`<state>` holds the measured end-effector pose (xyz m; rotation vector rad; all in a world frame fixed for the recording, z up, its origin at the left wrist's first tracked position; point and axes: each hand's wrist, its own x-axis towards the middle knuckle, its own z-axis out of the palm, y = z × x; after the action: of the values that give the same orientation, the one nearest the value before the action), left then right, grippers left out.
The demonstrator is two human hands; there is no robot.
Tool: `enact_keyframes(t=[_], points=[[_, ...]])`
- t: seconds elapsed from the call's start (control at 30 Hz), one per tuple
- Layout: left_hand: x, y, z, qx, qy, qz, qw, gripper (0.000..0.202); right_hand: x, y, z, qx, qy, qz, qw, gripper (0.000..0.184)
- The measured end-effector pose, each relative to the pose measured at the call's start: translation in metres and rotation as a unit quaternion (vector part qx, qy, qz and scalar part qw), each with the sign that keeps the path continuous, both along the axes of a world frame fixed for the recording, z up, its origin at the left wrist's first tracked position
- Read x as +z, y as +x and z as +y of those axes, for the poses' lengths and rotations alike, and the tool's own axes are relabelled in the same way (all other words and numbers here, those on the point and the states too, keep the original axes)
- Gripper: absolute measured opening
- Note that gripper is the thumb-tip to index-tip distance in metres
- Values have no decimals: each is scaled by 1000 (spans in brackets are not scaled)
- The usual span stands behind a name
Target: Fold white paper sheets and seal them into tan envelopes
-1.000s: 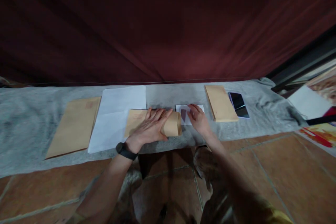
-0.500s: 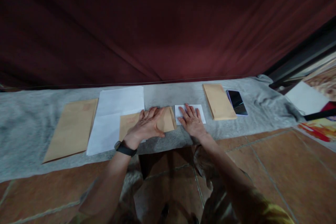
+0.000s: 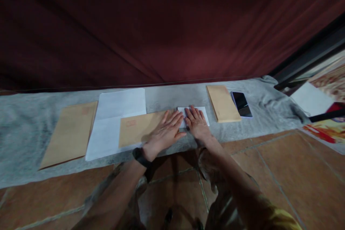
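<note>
A brown envelope [image 3: 137, 128] lies flat on the grey cloth [image 3: 24, 129], overlapping a large white sheet [image 3: 113, 118]. My left hand [image 3: 165, 132] lies flat on the envelope's right end, fingers stretched out. Right beside it my right hand [image 3: 196, 123] presses flat on a small folded white paper [image 3: 203, 113], fingers spread. Both hands hold nothing. A black band sits on my left wrist.
Another brown envelope [image 3: 68, 133] lies at the left. A stack of brown envelopes [image 3: 222, 103] and a dark phone [image 3: 241, 104] lie at the right. A dark red curtain [image 3: 161, 25] hangs behind. Tiled floor [image 3: 283, 172] runs in front; papers [image 3: 320, 104] lie far right.
The envelope, folded over a second ago, now lies flat and longer to the left. My left hand slid right along it. My right hand settled flat on the small white paper.
</note>
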<state>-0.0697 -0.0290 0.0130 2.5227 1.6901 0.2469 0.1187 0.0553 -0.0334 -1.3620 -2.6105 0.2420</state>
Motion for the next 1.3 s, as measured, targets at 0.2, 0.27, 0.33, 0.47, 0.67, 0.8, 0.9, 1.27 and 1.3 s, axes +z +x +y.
enact_keyframes(t=[0.2,0.27,0.33,0.47,0.67,0.8,0.9,1.27,1.3], points=[[-19,37,-7,25,35,39,998,69,-4,9,2,9,21,15,1000,54],[-22,38,-8,30,35,45,998,73,-5,13,2,7,27,15,999,54],[-23,38,-9,35,29,49,998,75,-7,19,3,1,32,11,999,55],[-23,38,-10,31,24,48,998,72,-11,32,4,-17,44,10,999,57],[-25,39,-9,32,21,47,998,74,-18,46,2,-60,77,24,995,63],[-25,41,-10,39,23,52,998,74,-17,52,-2,-76,83,26,993,62],[-26,42,-12,43,31,54,997,76,-10,52,-4,-87,78,29,993,61],[-25,44,-16,22,31,36,999,67,-1,32,-17,22,28,26,999,53],[-25,44,-16,20,31,33,999,68,-3,34,-18,7,33,22,999,53]])
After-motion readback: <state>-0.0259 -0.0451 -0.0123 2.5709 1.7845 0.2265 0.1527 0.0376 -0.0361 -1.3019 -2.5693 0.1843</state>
